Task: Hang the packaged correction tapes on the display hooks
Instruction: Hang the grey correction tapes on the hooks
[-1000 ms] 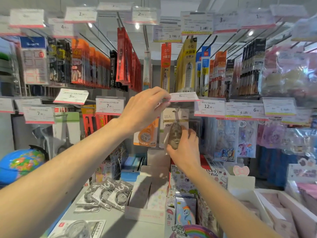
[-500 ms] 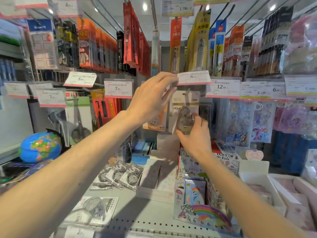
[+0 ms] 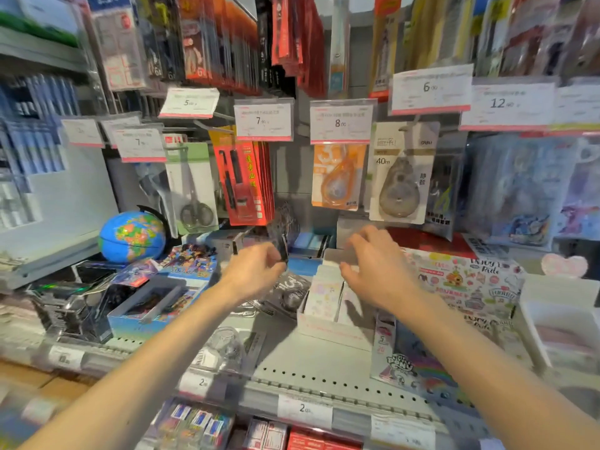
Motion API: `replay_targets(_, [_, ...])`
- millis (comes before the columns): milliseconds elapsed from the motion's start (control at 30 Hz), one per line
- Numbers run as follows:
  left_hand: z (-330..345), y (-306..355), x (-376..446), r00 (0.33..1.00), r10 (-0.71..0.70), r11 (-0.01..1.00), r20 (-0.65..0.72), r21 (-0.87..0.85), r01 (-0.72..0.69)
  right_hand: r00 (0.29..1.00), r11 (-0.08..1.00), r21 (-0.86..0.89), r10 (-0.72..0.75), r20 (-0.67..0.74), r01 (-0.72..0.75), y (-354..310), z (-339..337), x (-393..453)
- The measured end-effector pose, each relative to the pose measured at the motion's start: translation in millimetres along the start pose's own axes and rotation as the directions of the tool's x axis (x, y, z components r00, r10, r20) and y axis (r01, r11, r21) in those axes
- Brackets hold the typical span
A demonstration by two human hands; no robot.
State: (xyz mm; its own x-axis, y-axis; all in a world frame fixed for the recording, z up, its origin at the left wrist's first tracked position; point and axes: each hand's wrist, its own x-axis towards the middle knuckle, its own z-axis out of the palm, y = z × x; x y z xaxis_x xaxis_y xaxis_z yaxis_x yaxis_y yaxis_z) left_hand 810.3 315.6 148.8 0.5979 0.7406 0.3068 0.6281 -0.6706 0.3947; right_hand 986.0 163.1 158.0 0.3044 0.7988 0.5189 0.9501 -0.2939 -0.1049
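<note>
A grey packaged correction tape [image 3: 401, 177] hangs on the display hook [image 3: 409, 122] under the 6.00 price tag [image 3: 431, 89], with no hand on it. An orange correction tape pack [image 3: 337, 177] hangs to its left. More dark packaged correction tapes [image 3: 292, 295] lie on the shelf below. My left hand [image 3: 256, 271] is low over that pile, its fingers pinched on a dark packaged correction tape [image 3: 281, 246] held on edge. My right hand [image 3: 373, 267] hovers over a white box [image 3: 331, 329], fingers spread, holding nothing; it is blurred.
Price tags [image 3: 263, 121] and hanging packs crowd the space above. A globe [image 3: 131, 237], card boxes [image 3: 149, 306] and a clear pack [image 3: 227, 349] sit on the grey shelf [image 3: 318, 362]. White bins [image 3: 558, 319] stand at the right.
Both hands have dropped from the hook and price tag to the shelf. The grey tape pack now hangs free. My left hand has closed on a dark pack. The view has tilted down.
</note>
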Motion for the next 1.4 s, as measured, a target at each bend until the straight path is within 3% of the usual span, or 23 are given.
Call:
replay_targets(67, [22, -16, 1, 0.991, -0.083, 0.996, 0.106, 0.044, 0.079, 0.992, 0.999, -0.028, -0.031, 0.122, 0.035, -9, 10, 3])
replay_targets(167, [52, -29, 5, 0.972, -0.182, 0.983, 0.146, 0.049, 0.177, 0.968, 0.996, -0.065, -0.045, 0.246, 0.063, -14, 24, 5])
replay_targets(333, [83, -34, 23, 0.938, -0.311, 0.947, 0.155, 0.134, 0.292, 0.944, 0.992, -0.101, -0.042, 0.329, 0.079, -11, 37, 4])
replay_targets(433, [87, -34, 30, 0.932, -0.327, 0.944, 0.16, 0.1, 0.314, 0.936, 0.993, -0.096, -0.03, 0.352, 0.068, -8, 39, 3])
replay_targets(600, [89, -52, 38, 0.892, -0.394, 0.878, 0.221, -0.198, 0.436, 0.922, 0.996, -0.075, -0.01, 0.386, 0.043, -5, 44, 3])
replay_targets(700, [80, -56, 34, 0.883, -0.389, 0.727, 0.264, -0.501, 0.47, 0.915, 0.999, -0.032, 0.016, 0.404, -0.003, -4, 44, 5])
replay_targets(900, [42, -62, 15, 0.888, -0.374, 0.473, 0.269, -0.768, 0.432, 0.916, 0.975, 0.151, 0.093, 0.391, -0.163, -14, 45, 13])
replay_targets(1000, [35, -56, 4, 0.907, -0.313, 0.4, 0.283, -0.827, 0.396, 0.902, 0.878, 0.345, 0.189, 0.388, -0.332, -25, 50, 18])
replay_targets(1100, [32, -47, -5, 0.927, -0.227, 0.369, 0.297, -0.855, 0.364, 0.855, 0.615, 0.605, 0.258, 0.451, -0.505, -36, 50, 20])
replay_targets(1200, [31, -34, -15, 0.949, -0.131, 0.374, 0.287, -0.872, 0.316, 0.831, 0.359, 0.751, 0.293, 0.473, -0.554, -40, 43, 15])
replay_targets(1300, [30, -21, -25, 0.96, -0.095, 0.399, 0.263, -0.873, 0.279, 0.839, 0.249, 0.814, 0.311, 0.446, -0.525, -36, 39, 7])
replay_targets(1400, [28, -15, -31, 0.966, -0.1, 0.499, 0.237, -0.828, 0.255, 0.856, 0.265, 0.828, 0.319, 0.408, -0.494, -29, 37, -2])
